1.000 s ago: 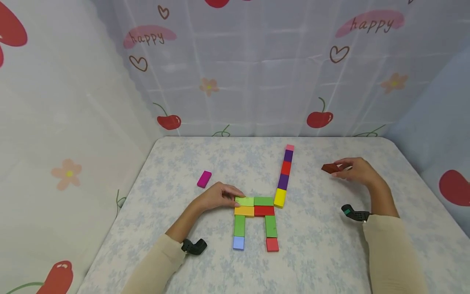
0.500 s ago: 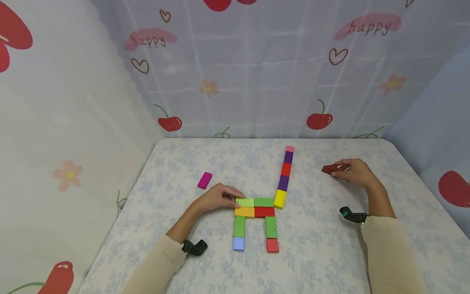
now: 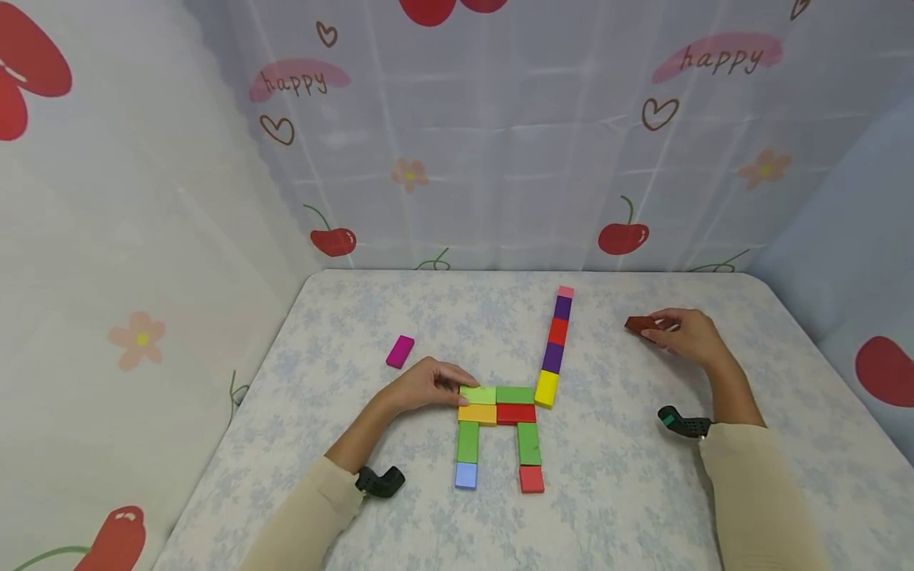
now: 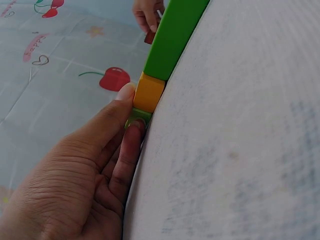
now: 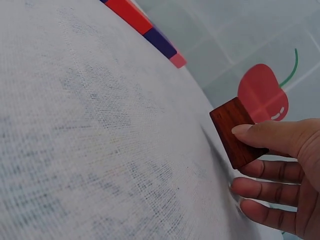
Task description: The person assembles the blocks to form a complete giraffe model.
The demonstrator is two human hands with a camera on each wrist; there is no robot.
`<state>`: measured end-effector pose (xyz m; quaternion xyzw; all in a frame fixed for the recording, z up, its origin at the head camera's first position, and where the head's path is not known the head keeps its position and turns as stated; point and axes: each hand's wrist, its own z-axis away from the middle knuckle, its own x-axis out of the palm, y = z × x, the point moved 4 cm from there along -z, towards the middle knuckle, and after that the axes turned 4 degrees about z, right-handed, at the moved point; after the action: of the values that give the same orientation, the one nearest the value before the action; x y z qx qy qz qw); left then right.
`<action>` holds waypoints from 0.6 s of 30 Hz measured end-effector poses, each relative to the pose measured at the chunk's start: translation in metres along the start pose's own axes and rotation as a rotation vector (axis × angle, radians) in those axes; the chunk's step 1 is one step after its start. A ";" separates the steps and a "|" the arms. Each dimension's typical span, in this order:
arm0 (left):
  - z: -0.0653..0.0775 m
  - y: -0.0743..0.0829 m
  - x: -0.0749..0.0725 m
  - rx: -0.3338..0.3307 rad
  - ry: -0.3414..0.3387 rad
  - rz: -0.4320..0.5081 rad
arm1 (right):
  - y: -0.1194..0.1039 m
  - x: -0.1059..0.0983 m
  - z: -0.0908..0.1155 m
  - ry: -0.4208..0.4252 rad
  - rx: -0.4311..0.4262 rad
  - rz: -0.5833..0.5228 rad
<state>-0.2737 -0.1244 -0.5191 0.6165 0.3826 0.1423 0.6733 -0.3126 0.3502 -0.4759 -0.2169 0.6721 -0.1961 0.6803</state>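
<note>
At the left end of a flat figure of coloured blocks, my left hand [image 3: 428,385] pinches the light green block [image 3: 480,395] between thumb and fingers. Right below that block lies an orange block [image 3: 477,414]; a green block [image 3: 515,395] and a red block [image 3: 516,413] continue the body to the right. Two green blocks run down as legs, ending in a blue block [image 3: 466,476] and a red one. Over the right part of the table, my right hand [image 3: 689,337] holds a dark brown wooden block [image 5: 235,132] between thumb and fingers, its other fingers loosely bent.
A slanting row of blocks, yellow [image 3: 547,389] at the bottom and pink [image 3: 566,292] at the top, rises from the figure's right end. A magenta block [image 3: 401,351] lies alone behind my left hand. Printed curtains [image 3: 485,159] stand behind the table [image 3: 607,507].
My right forearm has shifted slightly left, with the brown block still held. The left hand stays on the light green block. The head view has tilted a little.
</note>
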 end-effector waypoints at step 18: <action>-0.001 0.000 0.000 0.005 -0.006 -0.017 | -0.036 -0.011 0.001 0.145 -0.077 0.043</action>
<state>-0.2744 -0.1238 -0.5194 0.6155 0.3861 0.1338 0.6739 -0.3111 0.3262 -0.4464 -0.2135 0.7312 -0.1708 0.6250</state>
